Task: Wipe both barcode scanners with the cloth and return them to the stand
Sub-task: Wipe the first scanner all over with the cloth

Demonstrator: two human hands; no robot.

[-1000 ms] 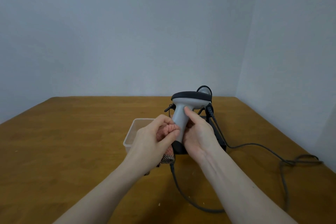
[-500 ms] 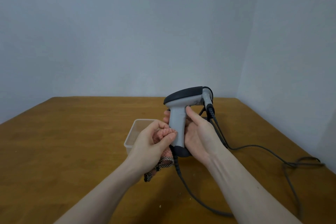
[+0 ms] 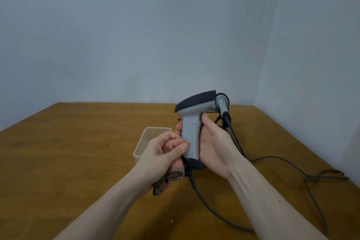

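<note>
My right hand [image 3: 215, 146] grips the handle of a grey barcode scanner [image 3: 191, 128] with a black top, held upright above the table. My left hand [image 3: 162, 154] is closed on a pink cloth [image 3: 172, 145] with a checked edge, pressed against the left side of the scanner's handle. Behind the held scanner's head, a second grey scanner [image 3: 222, 104] sits in the black stand [image 3: 219, 118], mostly hidden.
A clear plastic box [image 3: 144, 140] stands on the wooden table [image 3: 78, 142] just left of my hands. Dark cables [image 3: 288, 163] trail from the scanners across the table's right side and front. Walls close the back and right.
The held scanner has turned so its head points right and has risen a little. My left hand with the cloth stays against the handle.
</note>
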